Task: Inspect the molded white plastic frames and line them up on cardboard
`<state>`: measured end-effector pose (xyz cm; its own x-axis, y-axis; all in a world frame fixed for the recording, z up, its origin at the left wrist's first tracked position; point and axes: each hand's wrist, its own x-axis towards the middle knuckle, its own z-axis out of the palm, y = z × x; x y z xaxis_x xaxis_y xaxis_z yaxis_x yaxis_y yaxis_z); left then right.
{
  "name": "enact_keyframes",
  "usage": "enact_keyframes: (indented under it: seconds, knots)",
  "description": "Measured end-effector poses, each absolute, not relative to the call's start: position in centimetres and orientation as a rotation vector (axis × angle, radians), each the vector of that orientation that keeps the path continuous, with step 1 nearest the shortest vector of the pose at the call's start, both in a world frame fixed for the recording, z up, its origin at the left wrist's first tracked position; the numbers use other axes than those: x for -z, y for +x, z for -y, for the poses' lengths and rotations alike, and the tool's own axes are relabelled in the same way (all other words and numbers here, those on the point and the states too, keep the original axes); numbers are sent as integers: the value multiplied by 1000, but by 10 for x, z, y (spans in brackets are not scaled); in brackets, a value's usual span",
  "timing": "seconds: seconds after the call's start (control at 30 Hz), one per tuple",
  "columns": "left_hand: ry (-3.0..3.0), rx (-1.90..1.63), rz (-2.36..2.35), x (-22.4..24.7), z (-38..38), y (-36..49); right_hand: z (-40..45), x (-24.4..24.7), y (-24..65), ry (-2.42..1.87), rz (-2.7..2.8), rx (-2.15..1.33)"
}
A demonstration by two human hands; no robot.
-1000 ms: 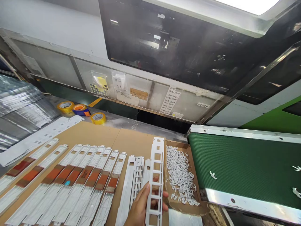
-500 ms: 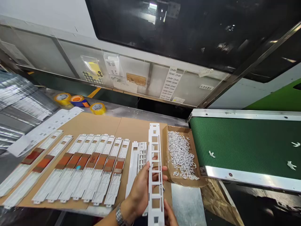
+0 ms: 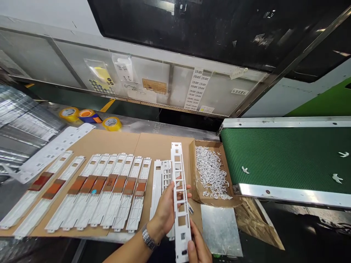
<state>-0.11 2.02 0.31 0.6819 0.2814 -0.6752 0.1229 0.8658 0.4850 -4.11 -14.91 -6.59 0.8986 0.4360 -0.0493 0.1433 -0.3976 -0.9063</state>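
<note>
Head view, and right there at 6 o'clock, a white plastic ladder frame [image 3: 175, 171], held nearly upright! Left hand [image 3: 164, 208] wrapped closed around its middle, metal wristwatch [image 3: 149, 239] on show; right hand [image 3: 199, 244] closed on its lower end. Over at 9 o'clock, rows of white strips with orange-brown patches [image 3: 109, 182] on a cardboard sheet [image 3: 161, 146]. At 3 o'clock, a cardboard tray [image 3: 193, 171] of small white clips [image 3: 211, 173], just beside a green conveyor belt [image 3: 285, 157].
</note>
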Motion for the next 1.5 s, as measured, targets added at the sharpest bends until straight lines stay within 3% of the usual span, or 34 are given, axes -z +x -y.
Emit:
enact_keyframes:
  seconds: [0.3,0.5,1.0,1.27,1.5]
  knots:
    - [1007,-267,-1027,121,-50,-30,137,180,-18,-2323,477,-492]
    - [1130,-240,-1071,174,-62,-67,102,221,-23,-2460,463,-419]
    - [959,-299,-966,188,-58,-85,79,241,-35,-2370,524,-205]
    - [917,-302,-996,186,-61,-86,69,238,-28,-2290,354,-362]
    - [726,-140,-1033,195,-64,-82,54,252,-6,-2049,192,-737]
